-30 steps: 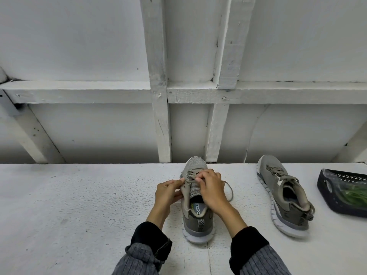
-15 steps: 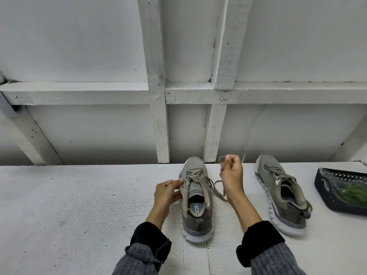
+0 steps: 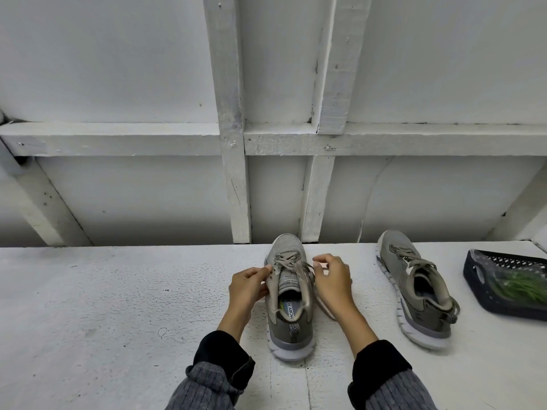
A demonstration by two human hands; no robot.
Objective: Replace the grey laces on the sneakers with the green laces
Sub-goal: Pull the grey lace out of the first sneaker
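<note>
Across the upper eyelets of the near sneaker [image 3: 291, 294] runs the grey lace [image 3: 288, 261], a flat woven cord that looks soft, light and limp. It should slide through the eyelets with little force but will snag if pulled at an angle, so the best hold is probably a fingertip pinch on a crossing or near a free end, one row at a time. It is partly loosened: the top rows hang slack, and one loose length trails down the shoe's right side onto the table.

That sneaker is grey-taupe mesh with a white sole and stands upright, heel toward the person, toe toward the wall. Left hand [image 3: 248, 287] pinches the left eyelet edge beside the tongue, steadying the shoe. Right hand [image 3: 331, 279] hovers at the right eyelets, fingers curled; whether it holds a strand I cannot tell, as it is blurred.

Well to the right lies the second sneaker [image 3: 414, 288], laced in grey. Further right, a dark plastic basket [image 3: 476, 279] holds the green laces [image 3: 516, 287] under clear wrapping. Everything rests on a white textured table [image 3: 103, 306].
</note>
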